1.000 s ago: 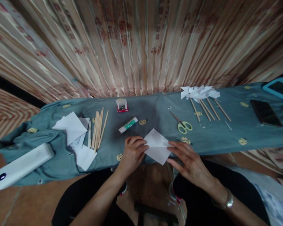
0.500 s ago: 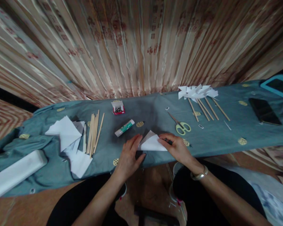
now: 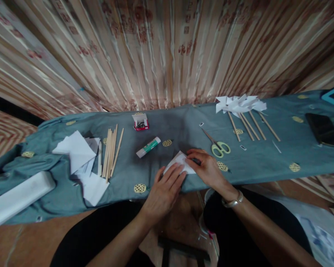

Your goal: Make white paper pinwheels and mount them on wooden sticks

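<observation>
A folded piece of white paper [image 3: 179,158] lies at the front edge of the cloth-covered table. Across its lower part rests my left hand [image 3: 164,187], palm down with the fingers stretched out flat. My right hand [image 3: 204,167] has its thumb and bent fingers closed at the paper's right side; the fingertips are partly hidden. Just beyond my hands is a glue stick [image 3: 148,147] with a green label. Green-handled scissors [image 3: 217,145] lie to the right, blades pointing away from me.
Paper pinwheels [image 3: 241,104] on wooden sticks lie at the back right, near a dark phone [image 3: 325,129]. A small red box [image 3: 140,122] stands open behind the glue stick. Leftward are loose wooden sticks [image 3: 108,152], white paper sheets [image 3: 80,148] and a long white case [image 3: 22,198].
My left hand has moved right and onto the paper, its fingers now lying flat across it. My right hand stays at the paper's right side. The whole view has shifted slightly.
</observation>
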A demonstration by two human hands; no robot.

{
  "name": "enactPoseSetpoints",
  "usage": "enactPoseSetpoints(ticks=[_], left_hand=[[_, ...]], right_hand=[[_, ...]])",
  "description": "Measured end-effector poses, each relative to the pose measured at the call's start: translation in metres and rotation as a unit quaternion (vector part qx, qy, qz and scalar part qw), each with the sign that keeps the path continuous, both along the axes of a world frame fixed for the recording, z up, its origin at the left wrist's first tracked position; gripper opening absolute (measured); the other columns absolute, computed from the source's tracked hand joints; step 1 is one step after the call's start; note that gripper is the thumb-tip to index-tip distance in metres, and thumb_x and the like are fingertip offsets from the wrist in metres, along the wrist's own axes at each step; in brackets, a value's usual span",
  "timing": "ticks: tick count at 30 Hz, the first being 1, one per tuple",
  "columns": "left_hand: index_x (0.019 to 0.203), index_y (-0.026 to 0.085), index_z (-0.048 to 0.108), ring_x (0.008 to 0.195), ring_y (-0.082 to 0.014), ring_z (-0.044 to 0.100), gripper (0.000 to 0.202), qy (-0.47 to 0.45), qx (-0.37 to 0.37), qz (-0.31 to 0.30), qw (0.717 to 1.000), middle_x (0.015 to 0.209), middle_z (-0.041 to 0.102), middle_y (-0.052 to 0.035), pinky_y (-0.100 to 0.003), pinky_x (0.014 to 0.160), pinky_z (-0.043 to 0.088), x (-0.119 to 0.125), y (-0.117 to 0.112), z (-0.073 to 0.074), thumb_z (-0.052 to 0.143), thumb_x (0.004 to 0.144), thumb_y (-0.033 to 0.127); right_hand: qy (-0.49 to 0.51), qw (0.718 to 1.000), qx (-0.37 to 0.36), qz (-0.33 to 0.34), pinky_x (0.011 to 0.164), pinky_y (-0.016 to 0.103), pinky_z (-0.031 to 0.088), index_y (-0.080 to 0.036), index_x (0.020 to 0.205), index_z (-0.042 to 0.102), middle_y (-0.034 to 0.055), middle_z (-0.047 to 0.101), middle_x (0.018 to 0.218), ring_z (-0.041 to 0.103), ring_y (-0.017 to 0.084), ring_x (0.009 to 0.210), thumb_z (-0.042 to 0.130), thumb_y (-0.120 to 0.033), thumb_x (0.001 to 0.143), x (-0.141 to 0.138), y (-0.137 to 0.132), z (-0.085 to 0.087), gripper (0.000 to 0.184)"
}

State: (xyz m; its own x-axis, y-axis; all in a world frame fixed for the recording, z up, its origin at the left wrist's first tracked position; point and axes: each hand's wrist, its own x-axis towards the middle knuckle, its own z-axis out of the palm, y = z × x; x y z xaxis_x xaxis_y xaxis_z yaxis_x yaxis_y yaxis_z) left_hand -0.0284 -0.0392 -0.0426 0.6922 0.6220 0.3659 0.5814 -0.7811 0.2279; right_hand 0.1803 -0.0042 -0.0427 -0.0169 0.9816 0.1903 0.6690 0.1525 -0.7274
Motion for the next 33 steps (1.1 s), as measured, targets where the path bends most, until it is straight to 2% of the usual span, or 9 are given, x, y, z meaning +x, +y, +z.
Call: enactPoseSetpoints(ticks=[5, 14, 33], left_hand=[[0.139, 0.011, 0.044, 0.14, -0.0255, 0.042, 0.042, 0.04, -0.016, -0.007, 0.999, 0.146, 0.052, -0.0145, -0.048, 0.114, 0.033, 0.002, -0.002, -0.005, 0.042, 0.098, 0.021], [0.14, 0.009, 0.042, 0.14, -0.0276, 0.042, 0.047, 0.043, -0.041, -0.013, 0.998, 0.147, 0.05, -0.0167, -0.048, 0.115, 0.034, 0.002, 0.0, -0.009, 0.047, 0.098, 0.028], [0.142, 0.011, 0.041, 0.143, -0.0267, 0.038, 0.048, 0.034, -0.064, -0.014, 0.997, 0.147, 0.05, -0.0163, -0.05, 0.115, 0.034, 0.003, 0.001, -0.013, 0.045, 0.098, 0.03]], right_hand=[[-0.015, 1.0, -0.001, -0.003, 0.093, 0.041, 0.051, -0.021, 0.079, 0.072, 0.0086, 0.074, 0.101, 0.067, 0.024, 0.098, 0.062, -0.021, 0.085, -0.003, 0.006, 0.001, 0.011], [-0.038, 0.999, 0.001, -0.022, 0.09, 0.039, 0.051, -0.021, 0.074, 0.069, 0.0079, 0.073, 0.098, 0.067, 0.024, 0.096, 0.065, -0.019, 0.082, -0.005, 0.011, 0.001, 0.009], [-0.062, 0.998, 0.007, -0.028, 0.087, 0.04, 0.051, -0.022, 0.072, 0.064, 0.0073, 0.072, 0.094, 0.066, 0.024, 0.091, 0.062, -0.02, 0.082, -0.006, 0.013, 0.0, 0.01]])
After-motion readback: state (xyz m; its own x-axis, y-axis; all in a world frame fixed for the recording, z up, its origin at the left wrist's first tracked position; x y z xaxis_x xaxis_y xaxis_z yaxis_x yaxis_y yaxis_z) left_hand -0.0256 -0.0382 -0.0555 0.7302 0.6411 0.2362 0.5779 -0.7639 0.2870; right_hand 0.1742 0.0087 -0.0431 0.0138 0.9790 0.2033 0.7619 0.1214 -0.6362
